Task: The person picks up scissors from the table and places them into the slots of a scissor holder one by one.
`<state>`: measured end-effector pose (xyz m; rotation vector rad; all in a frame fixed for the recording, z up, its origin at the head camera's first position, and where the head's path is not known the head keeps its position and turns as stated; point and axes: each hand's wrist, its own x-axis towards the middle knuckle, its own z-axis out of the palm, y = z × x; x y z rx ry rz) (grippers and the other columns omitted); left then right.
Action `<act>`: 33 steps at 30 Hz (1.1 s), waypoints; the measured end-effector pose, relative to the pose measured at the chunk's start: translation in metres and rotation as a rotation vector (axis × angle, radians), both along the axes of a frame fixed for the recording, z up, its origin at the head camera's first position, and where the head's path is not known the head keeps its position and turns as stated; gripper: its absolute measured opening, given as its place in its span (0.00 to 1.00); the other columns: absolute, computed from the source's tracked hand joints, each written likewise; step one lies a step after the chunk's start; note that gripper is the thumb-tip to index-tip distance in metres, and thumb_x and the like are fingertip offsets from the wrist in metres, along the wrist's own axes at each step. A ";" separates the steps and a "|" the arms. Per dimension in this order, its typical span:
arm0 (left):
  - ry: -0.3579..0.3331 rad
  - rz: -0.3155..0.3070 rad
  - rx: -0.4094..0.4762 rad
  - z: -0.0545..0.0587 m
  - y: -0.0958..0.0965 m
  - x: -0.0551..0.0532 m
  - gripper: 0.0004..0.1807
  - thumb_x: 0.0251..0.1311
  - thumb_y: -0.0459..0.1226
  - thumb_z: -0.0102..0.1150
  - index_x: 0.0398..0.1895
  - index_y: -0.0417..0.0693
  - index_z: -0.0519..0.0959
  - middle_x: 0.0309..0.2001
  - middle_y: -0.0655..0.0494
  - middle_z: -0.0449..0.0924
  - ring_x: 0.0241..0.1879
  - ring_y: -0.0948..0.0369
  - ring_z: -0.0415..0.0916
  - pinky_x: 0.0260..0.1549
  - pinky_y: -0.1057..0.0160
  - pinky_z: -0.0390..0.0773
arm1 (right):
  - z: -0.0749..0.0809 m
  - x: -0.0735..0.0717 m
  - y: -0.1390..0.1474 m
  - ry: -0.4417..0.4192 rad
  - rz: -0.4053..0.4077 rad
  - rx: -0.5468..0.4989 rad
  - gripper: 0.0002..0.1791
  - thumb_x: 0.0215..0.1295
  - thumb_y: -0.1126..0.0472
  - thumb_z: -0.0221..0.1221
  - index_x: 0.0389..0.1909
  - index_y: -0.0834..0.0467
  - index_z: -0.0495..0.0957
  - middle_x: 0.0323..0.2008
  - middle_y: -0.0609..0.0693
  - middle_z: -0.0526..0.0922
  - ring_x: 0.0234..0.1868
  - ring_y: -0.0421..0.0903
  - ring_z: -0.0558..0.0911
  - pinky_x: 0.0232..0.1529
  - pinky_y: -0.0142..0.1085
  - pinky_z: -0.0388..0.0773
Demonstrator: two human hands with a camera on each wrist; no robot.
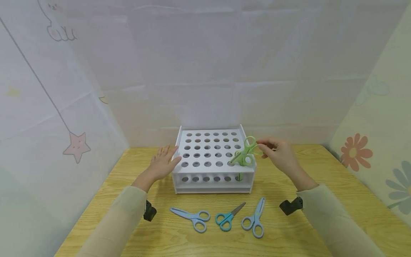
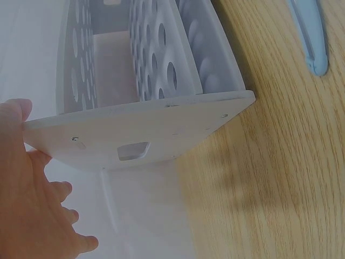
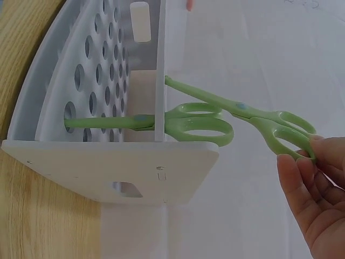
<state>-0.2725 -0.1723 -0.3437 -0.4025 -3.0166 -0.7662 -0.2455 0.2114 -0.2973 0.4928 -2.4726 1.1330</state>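
Observation:
A white rack (image 1: 212,169) with rows of round holes stands on the table. My left hand (image 1: 162,165) rests at its left side panel, fingers spread and thumb at the top edge. In the right wrist view, my right hand (image 3: 318,189) pinches the handle loop of green scissors (image 3: 242,106). Their closed blades slant toward the rack's top, the tip close to the hole plate. A second pair of green scissors (image 3: 99,123) stands in a corner hole at the rack's right front, its loops above the top plate and its blades through the lower plate.
In front of the rack lie light blue scissors (image 1: 191,215), teal scissors (image 1: 227,217) with a bare metal blade, and another light blue pair (image 1: 255,218). The wooden table (image 1: 144,241) meets a pale cloth backdrop (image 1: 186,64) behind the rack.

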 end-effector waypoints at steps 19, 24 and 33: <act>-0.003 -0.007 -0.003 -0.001 -0.001 0.000 0.35 0.67 0.58 0.31 0.73 0.53 0.48 0.71 0.42 0.35 0.68 0.41 0.25 0.58 0.35 0.32 | -0.008 -0.009 -0.010 -0.053 0.025 -0.055 0.14 0.64 0.57 0.58 0.44 0.62 0.79 0.36 0.56 0.82 0.24 0.47 0.81 0.24 0.32 0.77; -0.002 -0.010 -0.005 0.000 -0.001 0.000 0.35 0.67 0.58 0.30 0.73 0.53 0.48 0.71 0.41 0.35 0.68 0.41 0.26 0.58 0.35 0.32 | -0.007 -0.010 -0.012 -0.077 0.066 -0.099 0.15 0.62 0.59 0.59 0.44 0.66 0.78 0.35 0.59 0.82 0.25 0.48 0.81 0.26 0.32 0.78; -0.006 -0.012 -0.010 -0.001 -0.001 0.000 0.36 0.67 0.59 0.30 0.73 0.53 0.48 0.71 0.41 0.35 0.68 0.41 0.26 0.58 0.34 0.34 | -0.009 -0.013 -0.016 -0.097 0.077 -0.099 0.15 0.61 0.59 0.61 0.45 0.65 0.78 0.30 0.55 0.82 0.23 0.48 0.80 0.25 0.33 0.78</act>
